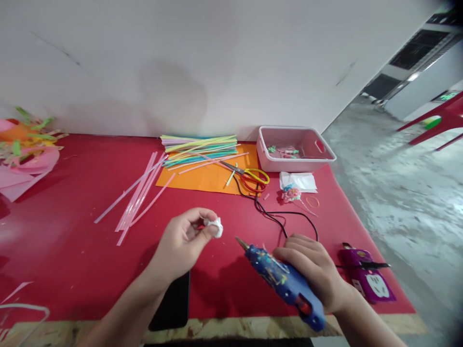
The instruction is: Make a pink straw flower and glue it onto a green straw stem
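Note:
Near the middle of the red table, my left hand (pixel 186 238) pinches a small crumpled white piece (pixel 218 227) between thumb and fingertips. My right hand (pixel 313 270) is wrapped round a blue glue gun (pixel 280 277) with dried glue and coloured bits on its body. The gun's metal tip points up and left, a little to the right of the white piece and apart from it. A black cable (pixel 271 218) runs on the table behind the gun. Beyond my right hand lies a small pink and blue fuzzy piece (pixel 291 193), partly on white paper (pixel 307 182).
Coloured strips (pixel 198 148) and scissors (pixel 241 171) lie on an orange sheet (pixel 202 184). A pink bin (pixel 292 165) stands at the back right. Pink strips (pixel 139 195) lie left of centre. A purple power socket (pixel 371 279) is at the right, a black phone-like object (pixel 173 306) under my left forearm.

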Demonstrator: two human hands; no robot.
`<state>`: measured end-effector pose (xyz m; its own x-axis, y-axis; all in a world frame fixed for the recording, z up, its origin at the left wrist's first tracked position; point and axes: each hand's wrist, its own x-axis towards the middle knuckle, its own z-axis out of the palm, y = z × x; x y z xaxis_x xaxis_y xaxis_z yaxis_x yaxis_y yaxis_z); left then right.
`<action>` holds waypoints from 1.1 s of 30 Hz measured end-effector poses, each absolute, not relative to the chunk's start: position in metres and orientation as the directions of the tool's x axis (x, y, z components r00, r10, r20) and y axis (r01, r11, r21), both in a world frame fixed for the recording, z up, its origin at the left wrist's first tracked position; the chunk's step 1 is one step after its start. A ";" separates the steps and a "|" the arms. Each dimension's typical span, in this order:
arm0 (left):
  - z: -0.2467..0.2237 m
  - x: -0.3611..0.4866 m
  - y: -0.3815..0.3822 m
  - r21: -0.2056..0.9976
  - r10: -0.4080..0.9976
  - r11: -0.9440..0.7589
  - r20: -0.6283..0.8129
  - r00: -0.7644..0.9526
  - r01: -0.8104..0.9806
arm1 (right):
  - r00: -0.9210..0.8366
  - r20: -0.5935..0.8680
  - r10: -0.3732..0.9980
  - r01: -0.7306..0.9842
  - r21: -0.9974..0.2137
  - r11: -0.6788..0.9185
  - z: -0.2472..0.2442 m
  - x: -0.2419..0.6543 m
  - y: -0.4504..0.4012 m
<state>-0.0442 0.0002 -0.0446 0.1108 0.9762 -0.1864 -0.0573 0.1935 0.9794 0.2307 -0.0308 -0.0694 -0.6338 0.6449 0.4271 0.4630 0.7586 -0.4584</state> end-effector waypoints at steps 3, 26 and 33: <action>-0.045 -0.045 0.003 0.962 0.986 0.162 -0.152 0.063 -0.219 | -0.561 0.454 0.693 0.436 -0.549 0.713 -0.073 0.237 -0.033; -0.042 -0.020 -0.010 0.773 0.826 0.547 -0.436 0.358 -0.321 | -0.762 0.373 0.529 0.466 -0.251 0.849 -0.046 0.240 -0.023; -0.039 -0.018 -0.011 0.710 0.789 0.606 -0.481 0.381 -0.359 | -0.820 0.299 0.488 0.471 -0.132 0.872 -0.036 0.243 -0.019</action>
<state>-0.0178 -0.0111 -0.0387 0.3811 0.7894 -0.4812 -0.3591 0.6060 0.7098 0.2434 -0.0187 -0.0364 -0.8202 0.4879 0.2988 0.4709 0.8723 -0.1315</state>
